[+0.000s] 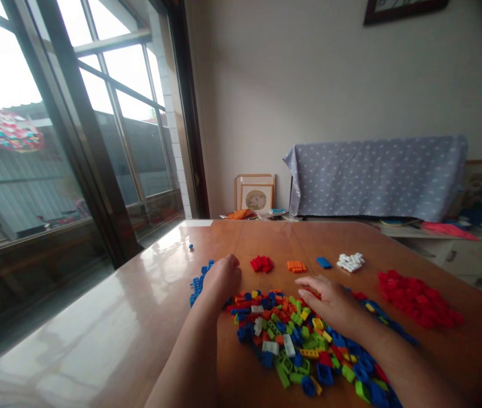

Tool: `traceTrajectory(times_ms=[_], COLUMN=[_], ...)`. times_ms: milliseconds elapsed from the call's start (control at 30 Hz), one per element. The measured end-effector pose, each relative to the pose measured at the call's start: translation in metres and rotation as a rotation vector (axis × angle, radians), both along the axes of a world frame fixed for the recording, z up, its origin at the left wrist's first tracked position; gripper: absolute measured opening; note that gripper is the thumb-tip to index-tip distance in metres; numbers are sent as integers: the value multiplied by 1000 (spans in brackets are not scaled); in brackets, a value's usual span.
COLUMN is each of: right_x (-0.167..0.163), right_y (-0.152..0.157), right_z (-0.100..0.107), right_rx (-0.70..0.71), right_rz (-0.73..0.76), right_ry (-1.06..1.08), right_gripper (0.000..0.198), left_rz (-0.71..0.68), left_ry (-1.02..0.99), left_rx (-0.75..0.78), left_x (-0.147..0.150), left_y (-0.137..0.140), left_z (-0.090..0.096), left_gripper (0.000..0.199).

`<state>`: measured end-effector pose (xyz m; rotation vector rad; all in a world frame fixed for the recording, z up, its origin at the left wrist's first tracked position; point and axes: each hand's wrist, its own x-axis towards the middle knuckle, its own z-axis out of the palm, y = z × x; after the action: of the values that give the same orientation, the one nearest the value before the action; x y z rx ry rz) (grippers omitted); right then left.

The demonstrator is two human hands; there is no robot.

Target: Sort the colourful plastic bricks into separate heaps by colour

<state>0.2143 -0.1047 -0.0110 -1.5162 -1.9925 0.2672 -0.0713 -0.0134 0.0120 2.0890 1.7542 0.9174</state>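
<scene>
My left hand (224, 274) is closed, its fingers curled in beside a cluster of blue bricks (197, 286) at the left. Whatever it may hold is hidden behind the hand. Over the right part of a mixed pile of toy building bricks (285, 334) hovers or rests my right hand (325, 296), fingers stretched out and thumb apart. Red bricks lie just beneath those fingers. The pile mixes green, blue, red, orange, yellow and white pieces. Beyond the hands sit small groups of red bricks (261, 263), orange bricks (296, 266), blue bricks (323, 263) and white bricks (350, 262).
A large heap of red bricks (419, 299) lies at the right of the glossy wooden table (109, 334). One small blue piece (191, 247) sits alone at the far left. Behind the table stand a cloth-covered object (376, 178) and picture frames (255, 195); tall windows line the left.
</scene>
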Motion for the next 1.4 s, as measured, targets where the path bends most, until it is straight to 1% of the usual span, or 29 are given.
traceTrajectory(times_ms=[133, 200, 333, 400, 467, 600, 733, 833, 1100, 1267, 1400], right_x=[-18, -28, -53, -68, -85, -120, -150, -164, -183, -191, -195], right_y=[-5, -7, -13, -15, -15, -8, 1, 6, 10, 13, 17], right_z=[5, 9, 20, 27, 33, 39, 39, 37, 34, 34, 31], right_rx=[-9, -11, -48, -68, -66, -33, -39, -50, -116, -136, -180], right_rz=[62, 92, 155, 189, 227, 272, 254, 225, 90, 56, 45], right_ry=[-34, -76, -178, -235, -292, -411, -486, -502, -591, -634, -668], right_gripper=[32, 29, 25, 23, 22, 22, 21, 21, 26, 30, 31], left_rz=[7, 25, 59, 73, 87, 108, 104, 89, 73, 79, 71], left_ry=[-310, -488, -866, -987, -1055, -1136, -1167, -1179, -1247, -1248, -1223], left_rx=[48, 27, -27, -36, -54, -93, -118, -126, -153, -170, -154], left_x=[0, -1, -3, -3, -4, -5, -6, -7, -7, -6, -6], left_y=[11, 14, 13, 12, 11, 11, 12, 13, 18, 19, 21], left_z=[-3, -2, 1, 2, 3, 3, 3, 1, -3, -2, -4], left_gripper=[18, 19, 29, 33, 35, 38, 40, 40, 39, 37, 39])
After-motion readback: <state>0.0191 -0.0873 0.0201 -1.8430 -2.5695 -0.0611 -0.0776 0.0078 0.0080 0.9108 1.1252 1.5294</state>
